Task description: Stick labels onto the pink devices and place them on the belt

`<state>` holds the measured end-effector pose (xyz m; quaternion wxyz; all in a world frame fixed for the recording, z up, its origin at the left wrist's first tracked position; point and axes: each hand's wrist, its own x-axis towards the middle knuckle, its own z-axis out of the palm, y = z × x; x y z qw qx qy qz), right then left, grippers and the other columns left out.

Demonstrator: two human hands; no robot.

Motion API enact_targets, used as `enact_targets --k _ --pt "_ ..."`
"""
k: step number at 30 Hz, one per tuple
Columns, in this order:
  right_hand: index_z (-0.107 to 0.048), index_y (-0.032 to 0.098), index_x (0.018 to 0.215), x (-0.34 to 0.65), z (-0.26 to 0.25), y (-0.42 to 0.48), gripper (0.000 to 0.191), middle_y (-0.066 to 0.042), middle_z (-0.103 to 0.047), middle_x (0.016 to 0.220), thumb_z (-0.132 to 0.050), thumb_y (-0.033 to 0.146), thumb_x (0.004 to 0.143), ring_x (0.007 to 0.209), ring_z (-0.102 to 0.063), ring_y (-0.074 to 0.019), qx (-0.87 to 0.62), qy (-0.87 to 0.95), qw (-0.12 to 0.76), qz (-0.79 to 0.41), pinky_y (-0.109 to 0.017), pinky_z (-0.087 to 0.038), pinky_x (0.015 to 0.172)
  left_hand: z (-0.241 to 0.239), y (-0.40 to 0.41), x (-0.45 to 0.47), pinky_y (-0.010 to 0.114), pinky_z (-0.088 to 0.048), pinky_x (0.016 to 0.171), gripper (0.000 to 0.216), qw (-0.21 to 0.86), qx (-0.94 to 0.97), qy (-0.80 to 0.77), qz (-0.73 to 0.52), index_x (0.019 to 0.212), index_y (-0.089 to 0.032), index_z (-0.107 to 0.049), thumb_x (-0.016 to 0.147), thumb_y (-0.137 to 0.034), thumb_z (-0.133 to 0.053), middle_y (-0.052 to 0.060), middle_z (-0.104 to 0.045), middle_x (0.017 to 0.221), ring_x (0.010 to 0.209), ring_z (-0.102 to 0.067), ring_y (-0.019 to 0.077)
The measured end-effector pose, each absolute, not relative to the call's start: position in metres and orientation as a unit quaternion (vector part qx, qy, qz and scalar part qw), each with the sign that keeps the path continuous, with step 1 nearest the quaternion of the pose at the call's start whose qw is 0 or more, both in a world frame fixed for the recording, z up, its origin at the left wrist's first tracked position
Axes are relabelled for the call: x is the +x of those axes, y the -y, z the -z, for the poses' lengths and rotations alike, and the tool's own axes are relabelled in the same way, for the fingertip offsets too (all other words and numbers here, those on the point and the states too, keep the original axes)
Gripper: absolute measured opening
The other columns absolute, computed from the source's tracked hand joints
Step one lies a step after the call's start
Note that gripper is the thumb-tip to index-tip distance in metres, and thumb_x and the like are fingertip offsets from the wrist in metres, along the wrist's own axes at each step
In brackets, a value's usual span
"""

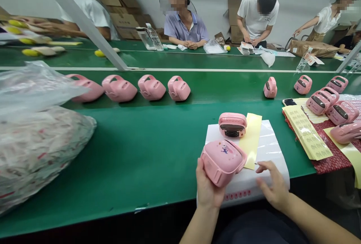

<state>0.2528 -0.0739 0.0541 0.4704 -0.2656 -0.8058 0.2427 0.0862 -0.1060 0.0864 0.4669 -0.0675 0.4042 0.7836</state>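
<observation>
My left hand [209, 189] is wrapped round the lower side of a pink portable speaker [224, 159], held tilted, its printed face turned up and its carry handle to the right. My right hand [272, 185] hovers to the right of that speaker with thumb and fingers apart; nothing I can make out is in it. Below both hands lies a white sheet [270, 142] with a row of small red marks near its front edge. On it rest a yellow sticker backing strip [252, 138] and a second pink speaker [232, 124], standing just behind the held one.
A large clear bag [42, 153] of packed items fills the left side. Several pink speakers [151, 87] stand along the green bench [135, 142]. More speakers, yellow sticker sheets [307, 133] and red bubble wrap [332, 157] lie on the right. Several people sit or stand across the bench.
</observation>
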Motion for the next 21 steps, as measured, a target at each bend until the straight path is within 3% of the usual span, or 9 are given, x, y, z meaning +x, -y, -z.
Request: enact_targets --k 3,7,11,17,21 --pt "-0.034 0.018 0.132 0.260 -0.014 0.086 0.049 -0.014 -0.063 0.102 -0.047 0.020 0.085 0.093 -0.061 -0.0247 -0.211 0.878 0.387 -0.188 -0.042 -0.054 0.079 -0.071 0.107 0.079 0.035 -0.054 0.070 0.038 0.498 -0.067 -0.374 -0.780 0.110 -0.022 -0.060 0.077 -0.041 -0.059 0.005 -0.070 0.093 0.082 -0.064 0.0217" --pt "-0.027 0.020 0.137 0.264 0.019 0.088 0.052 -0.012 -0.065 0.106 -0.038 0.008 0.088 0.101 -0.062 -0.0210 -0.153 0.907 0.370 -0.130 -0.043 -0.052 0.088 -0.054 0.105 0.075 0.034 -0.053 0.075 0.047 0.505 -0.032 -0.354 -0.786 0.106 -0.022 -0.061 0.065 -0.042 -0.073 0.008 -0.068 0.101 0.103 -0.058 0.0261" --pt "-0.033 0.022 0.135 0.267 0.027 0.082 0.049 -0.010 -0.067 0.105 -0.032 0.006 0.088 0.100 -0.063 -0.0188 -0.100 0.915 0.373 -0.118 -0.042 -0.051 0.090 -0.051 0.100 0.076 0.042 -0.053 0.080 0.050 0.488 -0.015 -0.341 -0.803 0.105 -0.023 -0.062 0.064 -0.050 -0.071 0.007 -0.063 0.113 0.121 -0.043 0.0314" --pt "-0.034 0.020 0.134 0.266 0.020 0.079 0.047 -0.010 -0.069 0.100 -0.027 0.009 0.089 0.088 -0.067 -0.0180 -0.044 0.924 0.368 -0.099 -0.037 -0.054 0.083 -0.051 0.094 0.083 0.030 -0.056 0.070 0.056 0.447 0.002 -0.368 -0.815 0.105 -0.023 -0.063 0.059 -0.053 -0.073 0.007 -0.064 0.112 0.121 -0.045 0.0297" --pt "-0.023 0.016 0.139 0.261 0.010 0.075 0.050 -0.010 -0.070 0.090 -0.025 0.010 0.090 0.072 -0.066 -0.0181 -0.017 0.923 0.376 -0.085 -0.036 -0.055 0.074 -0.052 0.094 0.085 0.028 -0.055 0.069 0.052 0.441 0.012 -0.379 -0.813 0.104 -0.023 -0.063 0.062 -0.053 -0.071 0.007 -0.065 0.111 0.118 -0.048 0.0282"
